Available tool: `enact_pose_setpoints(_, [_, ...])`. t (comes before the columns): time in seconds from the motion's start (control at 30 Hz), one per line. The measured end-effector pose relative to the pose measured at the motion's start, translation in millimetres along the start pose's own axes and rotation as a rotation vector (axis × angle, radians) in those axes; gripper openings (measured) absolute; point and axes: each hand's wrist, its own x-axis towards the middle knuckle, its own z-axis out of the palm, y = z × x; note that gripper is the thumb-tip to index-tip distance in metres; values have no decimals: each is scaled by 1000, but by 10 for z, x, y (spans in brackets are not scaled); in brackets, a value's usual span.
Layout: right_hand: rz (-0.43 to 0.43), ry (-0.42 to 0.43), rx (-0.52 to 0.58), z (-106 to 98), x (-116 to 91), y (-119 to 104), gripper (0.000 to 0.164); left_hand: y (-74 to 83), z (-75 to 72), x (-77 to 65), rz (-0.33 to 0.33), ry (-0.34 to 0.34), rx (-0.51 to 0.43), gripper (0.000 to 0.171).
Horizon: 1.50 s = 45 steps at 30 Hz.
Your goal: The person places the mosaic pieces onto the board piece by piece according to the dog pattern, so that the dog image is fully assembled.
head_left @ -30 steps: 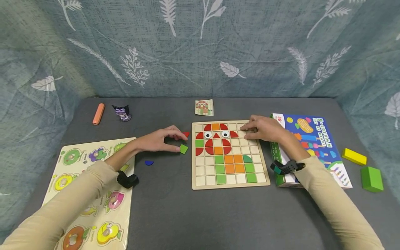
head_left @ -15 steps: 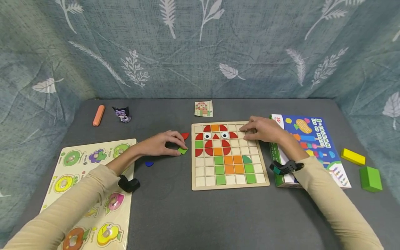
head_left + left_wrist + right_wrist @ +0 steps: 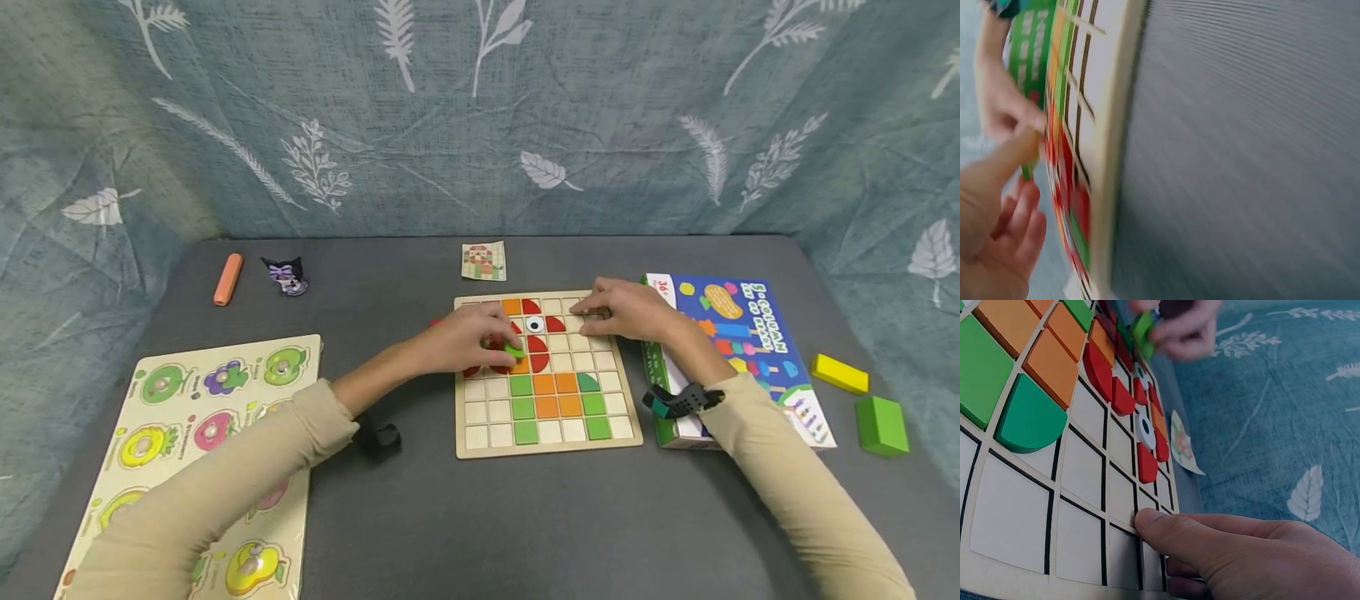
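My left hand (image 3: 468, 337) pinches a green square tile (image 3: 514, 351) between thumb and fingers, over the left half of a wooden grid board (image 3: 475, 437). In the right wrist view this tile (image 3: 1143, 334) is tilted above the red pieces. My right hand (image 3: 630, 308) holds the board at its far right corner. There its thumb (image 3: 1154, 520) lies on the grid, with other fingers curled at the edge. Red, orange and green pieces fill many cells, around a round eye piece (image 3: 534, 325). The left hand covers the other eye.
A small pattern card (image 3: 483, 261) lies behind the board. On the right are a blue puzzle box (image 3: 731, 321), a yellow block (image 3: 840, 373) and a green block (image 3: 882, 426). A fruit puzzle (image 3: 296, 467), an orange stick (image 3: 228, 279) and a dark figurine (image 3: 286, 275) are on the left.
My left hand has picked up the green tile from the table left of the board and carried it right, over the board. My right hand has stayed at the corner.
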Motion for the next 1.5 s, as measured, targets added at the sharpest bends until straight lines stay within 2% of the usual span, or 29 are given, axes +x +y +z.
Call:
enact_pose_setpoints(0.1, [-10, 9, -8, -1, 13, -2, 36, 111, 107, 229, -18, -5, 60, 17])
enact_pose_setpoints(0.23, [-18, 20, -5, -9, 21, -16, 35, 184, 199, 411, -54, 10, 122, 15])
enact_pose_setpoints(0.53, [-25, 21, -8, -10, 26, -31, 34, 247, 318, 527, -12, 34, 238, 16])
enact_pose_setpoints(0.73, [-17, 20, -16, -21, 17, -20, 34, 290, 301, 546, -36, -10, 258, 19])
enact_pose_setpoints(0.83, [-13, 21, -12, -19, 19, -13, 34, 287, 256, 482, -47, -14, 265, 20])
enact_pose_setpoints(0.9, [-7, 18, -8, -16, 21, -11, 34, 261, 197, 390, -69, 4, 268, 19])
enact_pose_setpoints(1.0, [3, 9, -3, -8, 18, -10, 35, 170, 57, 180, -122, 62, 265, 20])
enact_pose_setpoints(1.17, [16, -5, -3, -7, -7, -1, 36, -111, -208, -240, -236, 142, 239, 23])
enact_pose_setpoints(1.33, [23, -6, -7, -15, -27, 1, 35, -322, -356, -530, -295, 135, 226, 27])
enact_pose_setpoints(1.5, [21, -3, -9, -6, -16, -8, 35, -374, -387, -629, -301, 117, 210, 29])
